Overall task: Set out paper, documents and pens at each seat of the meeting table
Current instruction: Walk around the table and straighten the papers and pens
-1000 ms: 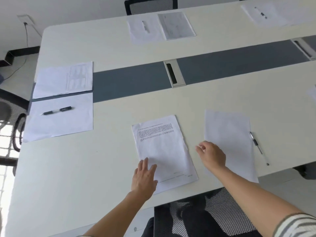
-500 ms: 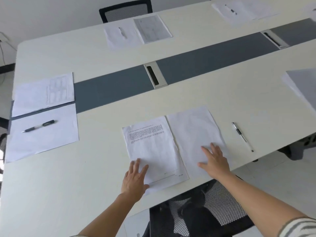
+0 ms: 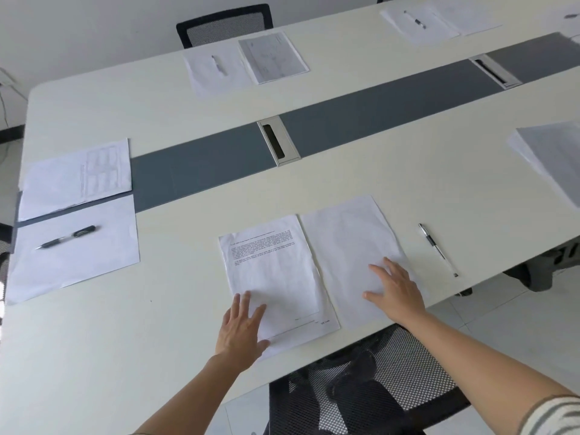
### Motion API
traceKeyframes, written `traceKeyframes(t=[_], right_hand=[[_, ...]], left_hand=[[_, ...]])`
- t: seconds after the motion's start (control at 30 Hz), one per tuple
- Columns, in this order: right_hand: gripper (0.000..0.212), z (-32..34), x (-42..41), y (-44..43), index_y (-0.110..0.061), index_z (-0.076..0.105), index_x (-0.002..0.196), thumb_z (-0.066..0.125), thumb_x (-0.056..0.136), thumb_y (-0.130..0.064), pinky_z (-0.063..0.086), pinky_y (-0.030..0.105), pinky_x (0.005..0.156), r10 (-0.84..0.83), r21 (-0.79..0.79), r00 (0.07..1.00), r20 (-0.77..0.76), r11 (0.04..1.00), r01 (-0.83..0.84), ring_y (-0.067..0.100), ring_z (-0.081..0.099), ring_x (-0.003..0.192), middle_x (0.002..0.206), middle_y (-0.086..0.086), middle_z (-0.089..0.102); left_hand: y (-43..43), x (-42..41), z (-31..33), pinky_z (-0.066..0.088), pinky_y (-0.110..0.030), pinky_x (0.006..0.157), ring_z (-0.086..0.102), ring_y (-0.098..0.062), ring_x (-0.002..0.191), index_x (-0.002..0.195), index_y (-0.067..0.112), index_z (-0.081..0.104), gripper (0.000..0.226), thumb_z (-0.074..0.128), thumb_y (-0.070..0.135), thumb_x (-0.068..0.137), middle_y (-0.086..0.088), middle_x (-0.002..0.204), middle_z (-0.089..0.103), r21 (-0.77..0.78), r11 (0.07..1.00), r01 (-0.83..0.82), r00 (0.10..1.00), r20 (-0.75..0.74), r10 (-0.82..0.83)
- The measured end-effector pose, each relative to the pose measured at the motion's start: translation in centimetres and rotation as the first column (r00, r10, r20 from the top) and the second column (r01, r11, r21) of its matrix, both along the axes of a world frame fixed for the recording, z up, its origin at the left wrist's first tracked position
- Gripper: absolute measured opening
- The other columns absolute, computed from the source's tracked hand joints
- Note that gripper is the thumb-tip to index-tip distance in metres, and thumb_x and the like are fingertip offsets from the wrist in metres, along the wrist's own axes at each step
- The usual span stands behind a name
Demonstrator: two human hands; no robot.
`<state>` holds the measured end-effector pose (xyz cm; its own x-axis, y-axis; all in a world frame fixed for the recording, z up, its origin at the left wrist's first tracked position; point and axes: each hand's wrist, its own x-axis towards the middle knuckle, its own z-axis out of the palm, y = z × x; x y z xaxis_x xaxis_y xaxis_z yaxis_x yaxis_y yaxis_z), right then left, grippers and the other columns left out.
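At the near seat a printed document (image 3: pixel 270 271) lies on the white meeting table (image 3: pixel 408 171), with a blank sheet (image 3: pixel 348 246) touching its right edge. My left hand (image 3: pixel 241 328) rests flat on the document's lower left corner, fingers spread. My right hand (image 3: pixel 397 291) presses flat on the blank sheet's lower right part. A pen (image 3: pixel 437 248) lies on the bare table to the right of the blank sheet, apart from it. Neither hand holds anything.
The left end seat has a document (image 3: pixel 78 177), a blank sheet (image 3: pixel 94 262) and a pen (image 3: pixel 66 237). Far-side seats hold paper sets (image 3: pixel 244 64) (image 3: pixel 439 22). A paper stack (image 3: pixel 552 158) sits at right. A mesh chair (image 3: pixel 361 390) stands below the table edge, another chair (image 3: pixel 224 25) opposite.
The blank sheet has slid left until it meets the document, leaving the pen on the bare table. My right hand went from curled to flat on the sheet. The view shifted right.
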<state>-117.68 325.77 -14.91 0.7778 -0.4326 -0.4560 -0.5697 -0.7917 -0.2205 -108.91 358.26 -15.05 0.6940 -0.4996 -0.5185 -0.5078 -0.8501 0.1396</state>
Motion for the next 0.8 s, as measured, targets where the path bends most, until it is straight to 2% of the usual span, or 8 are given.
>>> traceKeyframes(t=[0.13, 0.23, 0.33, 0.47, 0.53, 0.63, 0.7, 0.8], right_hand=[[0.049, 0.7, -0.4, -4.9, -0.014, 0.05, 0.137, 0.06, 0.093, -0.031, 0.043, 0.047, 0.1, -0.17, -0.055, 0.961, 0.217, 0.981, 0.186, 0.03, 0.038, 0.136, 0.147, 0.01, 0.045], [0.048, 1.0, -0.7, -8.7, -0.01, 0.048, 0.139, 0.055, 0.094, -0.028, 0.044, 0.048, 0.094, -0.401, -0.053, 0.902, 0.158, 0.909, 0.413, 0.037, 0.04, 0.129, 0.141, 0.017, 0.046], [0.045, -0.1, -1.1, -10.8, -0.003, 0.048, 0.132, 0.051, 0.094, -0.026, 0.045, 0.046, 0.087, -0.526, -0.079, 0.849, 0.046, 0.845, 0.528, 0.041, 0.046, 0.118, 0.129, 0.025, 0.048], [0.022, -0.8, -1.0, -11.3, -0.003, 0.061, 0.107, 0.05, 0.094, -0.016, 0.046, 0.036, 0.076, -0.524, -0.009, 0.85, 0.05, 0.851, 0.525, 0.034, 0.058, 0.088, 0.106, 0.019, 0.066], [0.019, -0.1, -0.1, -10.0, -0.005, 0.062, 0.108, 0.052, 0.095, -0.015, 0.044, 0.032, 0.074, -0.494, 0.05, 0.861, 0.125, 0.869, 0.492, 0.033, 0.063, 0.092, 0.106, 0.015, 0.069], [0.017, 0.8, 1.9, -6.5, -0.008, 0.064, 0.106, 0.056, 0.094, -0.017, 0.044, 0.03, 0.073, -0.357, 0.118, 0.9, 0.248, 0.934, 0.338, 0.031, 0.065, 0.092, 0.103, 0.011, 0.07], [0.016, 0.3, 2.7, -4.1, -0.011, 0.064, 0.105, 0.057, 0.093, -0.019, 0.047, 0.032, 0.076, -0.266, 0.137, 0.935, 0.234, 0.961, 0.239, 0.03, 0.065, 0.094, 0.103, 0.007, 0.071], [0.018, -1.4, 2.8, -1.7, -0.015, 0.062, 0.107, 0.055, 0.092, -0.021, 0.049, 0.032, 0.079, -0.213, 0.142, 0.967, 0.136, 0.971, 0.194, 0.028, 0.064, 0.098, 0.108, 0.004, 0.07]], left_hand=[[-0.8, 0.3, 0.5, 0.011, -0.04, 0.121, -0.009, -0.029, 0.15, 0.152, 0.026, 0.017, 0.072, 0.05, 0.05, 0.092, -0.01, 0.162, -0.008, -0.03, 1.0, 0.004, 0.999, 0.046, -0.003], [-1.8, 0.0, 0.7, 0.015, -0.039, 0.12, -0.001, -0.027, 0.15, 0.151, 0.024, 0.02, 0.07, 0.052, 0.047, 0.092, -0.009, 0.163, -0.001, -0.064, 0.998, -0.027, 0.999, 0.033, 0.029], [-2.2, -0.6, 0.6, 0.027, -0.035, 0.117, 0.012, -0.024, 0.148, 0.149, 0.024, 0.024, 0.068, 0.054, 0.045, 0.091, -0.005, 0.161, 0.009, -0.071, 0.997, -0.029, 1.0, -0.001, 0.029], [-2.1, -0.9, 0.4, 0.045, -0.028, 0.103, 0.02, -0.018, 0.142, 0.144, 0.028, 0.028, 0.065, 0.06, 0.043, 0.088, 0.001, 0.156, 0.013, -0.065, 0.998, -0.004, 1.0, 0.005, 0.004], [-2.3, -0.9, 0.4, 0.047, -0.028, 0.099, 0.022, -0.019, 0.142, 0.143, 0.028, 0.028, 0.066, 0.062, 0.042, 0.087, 0.001, 0.156, 0.012, -0.051, 0.999, 0.002, 1.0, 0.014, -0.002], [-2.6, -1.1, 0.3, 0.047, -0.028, 0.1, 0.023, -0.019, 0.141, 0.143, 0.027, 0.028, 0.067, 0.062, 0.041, 0.088, -0.001, 0.155, 0.013, -0.04, 0.999, 0.005, 1.0, 0.027, -0.004], [-2.6, -1.2, 0.4, 0.046, -0.028, 0.101, 0.023, -0.019, 0.141, 0.143, 0.026, 0.027, 0.067, 0.062, 0.041, 0.088, -0.001, 0.155, 0.013, -0.041, 0.999, -0.001, 1.0, 0.027, 0.002], [-2.6, -1.2, 0.4, 0.046, -0.028, 0.102, 0.023, -0.02, 0.141, 0.143, 0.026, 0.028, 0.067, 0.063, 0.039, 0.088, -0.001, 0.155, 0.013, -0.053, 0.999, -0.014, 1.0, 0.025, 0.016]])
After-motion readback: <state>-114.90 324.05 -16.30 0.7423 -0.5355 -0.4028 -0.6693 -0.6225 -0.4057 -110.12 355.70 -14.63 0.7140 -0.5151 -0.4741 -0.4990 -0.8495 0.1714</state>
